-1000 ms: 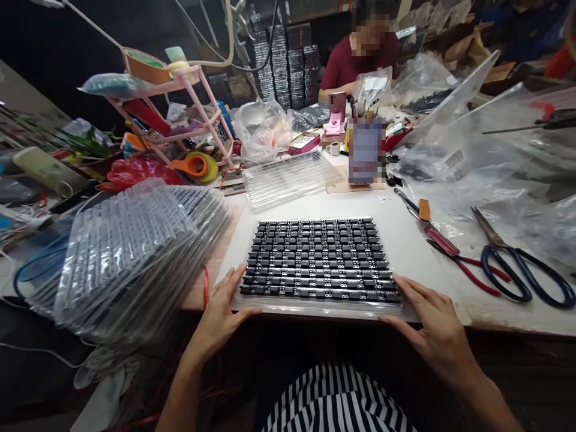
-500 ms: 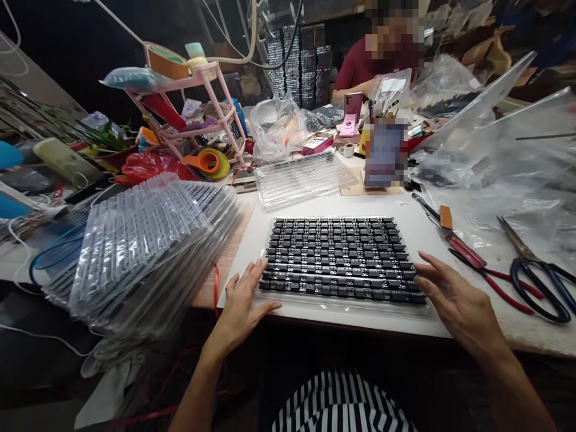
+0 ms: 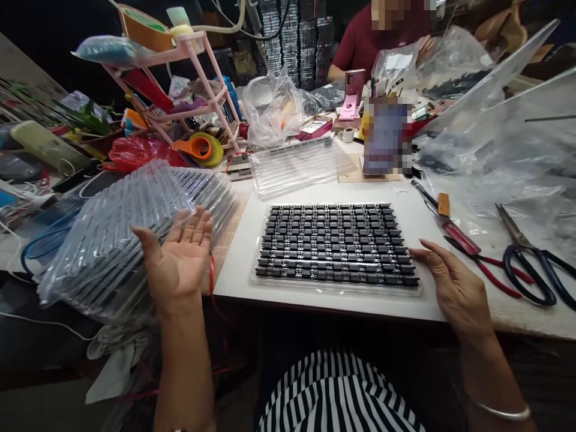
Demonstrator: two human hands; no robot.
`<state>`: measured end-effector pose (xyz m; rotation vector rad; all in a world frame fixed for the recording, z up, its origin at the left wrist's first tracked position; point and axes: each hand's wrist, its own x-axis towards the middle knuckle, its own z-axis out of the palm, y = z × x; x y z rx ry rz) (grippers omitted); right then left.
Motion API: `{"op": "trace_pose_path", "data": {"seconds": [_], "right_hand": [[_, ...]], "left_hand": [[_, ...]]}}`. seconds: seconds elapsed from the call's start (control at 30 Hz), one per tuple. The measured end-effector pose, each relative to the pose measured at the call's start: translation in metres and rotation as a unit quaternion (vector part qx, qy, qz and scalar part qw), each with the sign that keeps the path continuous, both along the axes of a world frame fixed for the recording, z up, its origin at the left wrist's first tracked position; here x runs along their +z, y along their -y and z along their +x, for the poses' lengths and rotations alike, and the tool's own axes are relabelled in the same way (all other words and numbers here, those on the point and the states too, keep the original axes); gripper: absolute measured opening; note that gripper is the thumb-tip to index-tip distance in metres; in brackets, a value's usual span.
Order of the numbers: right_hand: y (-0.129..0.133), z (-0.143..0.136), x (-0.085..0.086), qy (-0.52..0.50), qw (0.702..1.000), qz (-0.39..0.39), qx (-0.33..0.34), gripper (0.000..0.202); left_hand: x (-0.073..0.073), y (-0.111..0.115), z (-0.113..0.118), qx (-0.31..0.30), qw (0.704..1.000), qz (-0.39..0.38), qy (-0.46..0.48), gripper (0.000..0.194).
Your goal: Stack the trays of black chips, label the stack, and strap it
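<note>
Worktop seen from above, read from left to right, with clock positions taken about the filled tray. At 9 o'clock, a leaning stack of clear plastic trays (image 3: pixel 121 222), ridged and glossy. At 10 o'clock, a red plastic bag (image 3: pixel 144 154) and a pink rack (image 3: pixel 198 60) bearing a roll of brown tape (image 3: pixel 146 27). The left hand (image 3: pixel 177 267), between 8 and 9 o'clock, is spread open with the palm up and the thumb held out; it grasps nothing and lies in front of the stack's right side; contact between the 2 cannot be told. At 11 o'clock, 1 clear ribbed tray (image 3: pixel 297 168). At the centre, the filled tray (image 3: pixel 335 246), packed with rows of black components, lies flat on a white board (image 3: pixel 238 258) near the front edge of the counter (image 3: pixel 508 318). Near 12 o'clock, a phone on a pink stand (image 3: pixel 353 90); at 1 o'clock, a person in a dark red shirt (image 3: pixel 373 36). The right hand (image 3: pixel 459 291), between 3 and 4 o'clock, is half open, its fingers loosely bent and grasping nothing, the index fingertip at the filled tray's right edge; whether it touches is unclear. At 3 o'clock, red-handled pliers (image 3: pixel 497 279), then dark-handled scissors (image 3: pixel 524 252), blades toward 11 o'clock.
</note>
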<state>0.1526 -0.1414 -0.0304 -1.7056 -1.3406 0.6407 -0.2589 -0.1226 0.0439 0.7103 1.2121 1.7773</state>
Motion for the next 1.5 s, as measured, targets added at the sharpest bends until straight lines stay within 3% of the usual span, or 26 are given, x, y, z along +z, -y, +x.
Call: {"op": "trace_pose_path", "data": {"seconds": [0.17, 0.3, 0.4, 0.5, 0.6, 0.77, 0.97, 1.07, 1.13, 1.2, 1.27, 1.33, 1.4, 1.5], "right_hand": [[-0.002, 0.004, -0.004, 0.026, 0.999, 0.025, 0.014, 0.039], [0.006, -0.006, -0.001, 0.156, 0.974, 0.164, 0.018, 0.029], [0.024, -0.042, 0.009, 0.186, 0.937, 0.256, 0.146, 0.031], [0.042, -0.094, 0.017, 0.171, 0.897, 0.265, 0.311, 0.032], [0.047, -0.132, 0.016, 0.214, 0.879, 0.242, 0.351, 0.025], [0.041, -0.152, 0.01, 0.246, 0.882, 0.223, 0.333, 0.024], [0.042, -0.169, 0.018, 0.223, 0.886, 0.212, 0.347, 0.022], [0.035, -0.15, 0.025, 0.115, 0.918, 0.211, 0.315, 0.024], [0.022, -0.122, 0.03, -0.004, 0.953, 0.196, 0.232, 0.026], [0.005, -0.089, 0.038, -0.143, 0.969, 0.163, 0.121, 0.031], [-0.013, -0.057, 0.046, -0.271, 0.952, 0.128, 0.066, 0.042], [-0.026, -0.033, 0.055, -0.359, 0.927, 0.073, 0.08, 0.056], [-0.032, -0.018, 0.059, -0.378, 0.919, 0.011, 0.113, 0.065], [-0.033, -0.006, 0.051, -0.269, 0.953, -0.052, 0.132, 0.071]], "left_hand": [[0.008, -0.01, -0.015, 0.031, 0.998, -0.044, 0.045, 0.041], [0.011, -0.016, -0.022, 0.065, 0.993, -0.036, 0.09, 0.04], [0.011, -0.019, -0.021, 0.104, 0.988, -0.029, 0.11, 0.026], [0.005, -0.015, -0.011, 0.14, 0.985, -0.011, 0.099, 0.016], [-0.003, -0.001, 0.002, 0.126, 0.989, 0.014, 0.074, 0.02], [-0.009, 0.027, 0.011, 0.073, 0.996, 0.052, -0.004, 0.03], [-0.005, 0.042, 0.012, 0.124, 0.984, 0.089, -0.097, 0.062], [-0.007, 0.046, 0.013, 0.089, 0.985, 0.089, -0.116, 0.076], [-0.01, 0.047, 0.011, 0.056, 0.992, 0.071, -0.087, 0.082], [-0.014, 0.046, 0.009, 0.028, 0.998, 0.044, -0.039, 0.077], [-0.018, 0.042, 0.008, -0.008, 1.0, 0.013, 0.006, 0.069], [-0.024, 0.036, 0.007, -0.051, 0.998, -0.036, 0.015, 0.067], [-0.034, 0.028, 0.008, -0.075, 0.991, -0.107, -0.019, 0.07], [-0.055, 0.016, 0.012, -0.05, 0.971, -0.183, -0.145, 0.061]]}}
